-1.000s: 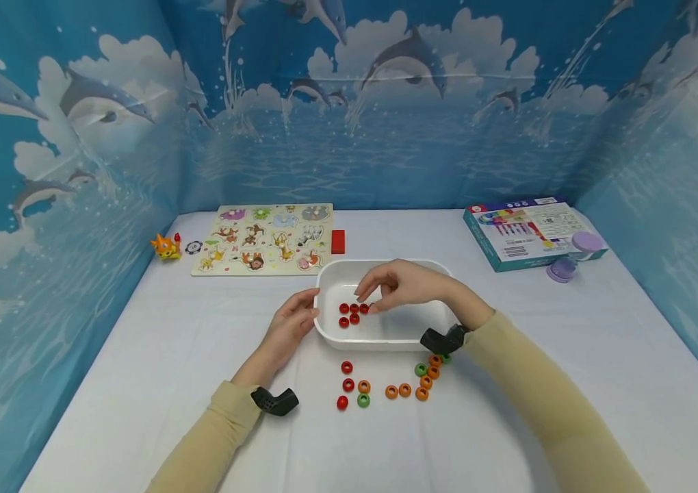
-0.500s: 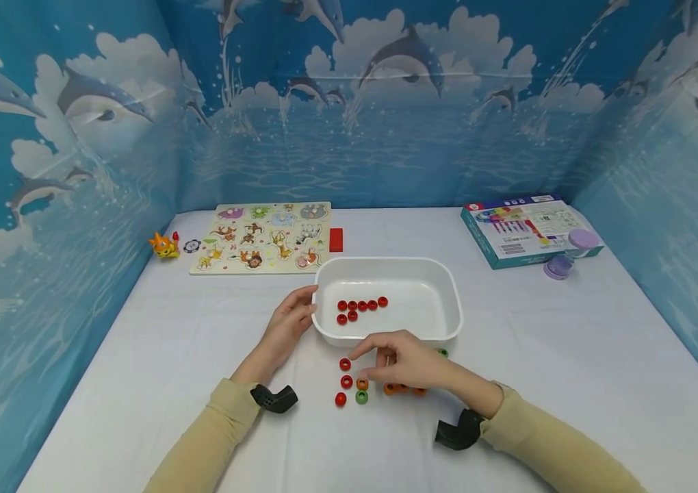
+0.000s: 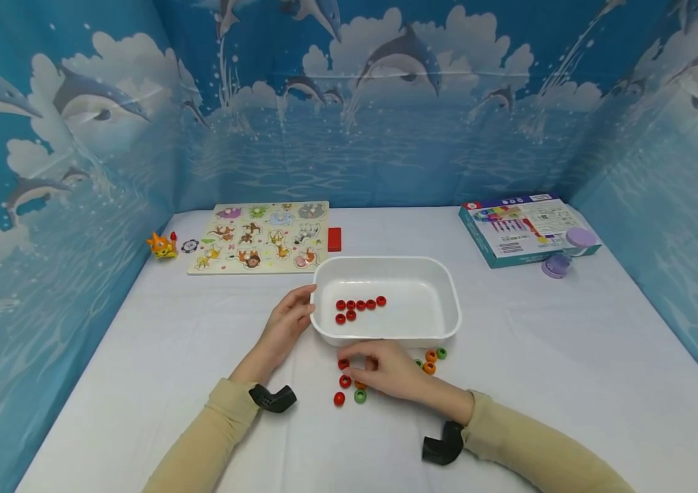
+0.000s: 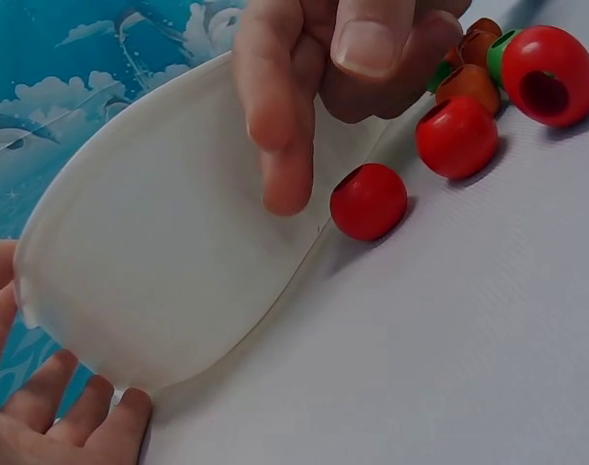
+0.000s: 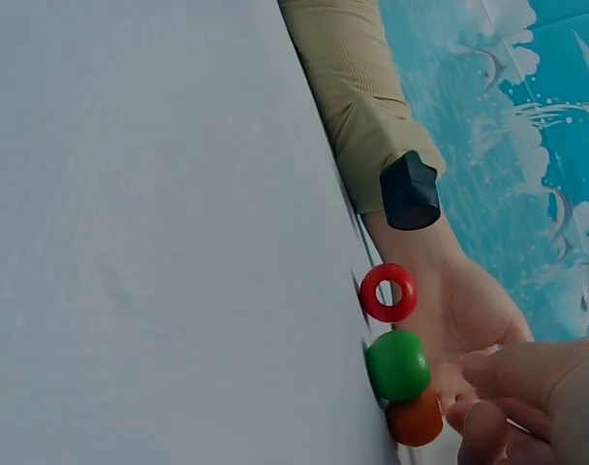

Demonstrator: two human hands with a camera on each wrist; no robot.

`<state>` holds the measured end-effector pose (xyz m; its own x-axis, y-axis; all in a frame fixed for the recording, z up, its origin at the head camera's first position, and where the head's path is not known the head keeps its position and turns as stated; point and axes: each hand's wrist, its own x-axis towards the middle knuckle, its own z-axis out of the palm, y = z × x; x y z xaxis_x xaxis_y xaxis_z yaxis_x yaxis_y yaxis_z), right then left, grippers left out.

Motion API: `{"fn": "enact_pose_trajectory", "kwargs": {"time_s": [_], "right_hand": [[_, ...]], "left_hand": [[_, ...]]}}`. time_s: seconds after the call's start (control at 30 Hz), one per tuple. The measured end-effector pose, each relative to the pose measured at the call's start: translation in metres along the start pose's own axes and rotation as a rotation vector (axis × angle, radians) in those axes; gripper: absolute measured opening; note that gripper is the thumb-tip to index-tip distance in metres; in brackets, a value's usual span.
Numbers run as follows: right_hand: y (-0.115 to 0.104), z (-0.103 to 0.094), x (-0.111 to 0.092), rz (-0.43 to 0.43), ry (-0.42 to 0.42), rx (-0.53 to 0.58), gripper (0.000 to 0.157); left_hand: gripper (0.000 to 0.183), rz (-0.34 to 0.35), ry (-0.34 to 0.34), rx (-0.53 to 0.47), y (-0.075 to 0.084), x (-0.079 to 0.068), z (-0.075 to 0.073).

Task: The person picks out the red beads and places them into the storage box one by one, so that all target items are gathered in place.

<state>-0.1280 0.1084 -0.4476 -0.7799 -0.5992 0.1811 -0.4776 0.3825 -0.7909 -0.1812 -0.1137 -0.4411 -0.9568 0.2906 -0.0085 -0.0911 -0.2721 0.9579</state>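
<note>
My left hand (image 3: 281, 329) rests its fingertips against the left end of a white plastic tray (image 3: 413, 308), the fingers spread along its outer wall in the left wrist view. Several red beads (image 3: 360, 305) lie inside the tray, towards its left. My right hand (image 3: 386, 370) is low in front of the tray, thumb and index finger spread about a red bead (image 4: 372, 208) on the table. In the left wrist view those fingertips are just above and beside that bead, with nothing pinched. Two more red beads (image 3: 339, 398) and a green bead (image 3: 360, 396) lie nearer me.
Orange beads (image 3: 430, 368) and green beads lie right of the hand, partly hidden by it. An animal puzzle board (image 3: 263, 239), a red block (image 3: 334, 239) and an orange toy figure (image 3: 162, 246) stand at the back left. A flat box (image 3: 521, 233) and a purple tub (image 3: 556, 265) are back right.
My right hand has left the tray and come towards me, then left to the nearest red bead. Two more red beads show in the tray. My left hand stays at the tray's end.
</note>
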Motion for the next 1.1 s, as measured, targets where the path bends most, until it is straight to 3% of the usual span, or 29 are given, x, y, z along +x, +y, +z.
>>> {"fn": "enact_pose_trajectory", "kwargs": {"time_s": [0.53,0.73,0.93,1.1], "right_hand": [[0.002,0.005,0.001,0.061,0.019,-0.135,0.019],[-0.007,0.001,-0.005,0.043,0.02,-0.08,0.02],[-0.032,-0.022,-0.006,0.006,0.008,0.024,0.023],[-0.045,-0.062,0.012,-0.008,-0.05,-0.008,0.024]], "left_hand": [[0.043,-0.016,0.002,0.013,0.001,-0.001,0.0],[0.043,-0.012,-0.004,0.0,0.001,-0.001,0.0],[0.042,-0.024,-0.004,0.003,0.001,-0.001,0.0],[0.043,-0.025,0.002,-0.005,0.002,-0.001,0.0]]}}
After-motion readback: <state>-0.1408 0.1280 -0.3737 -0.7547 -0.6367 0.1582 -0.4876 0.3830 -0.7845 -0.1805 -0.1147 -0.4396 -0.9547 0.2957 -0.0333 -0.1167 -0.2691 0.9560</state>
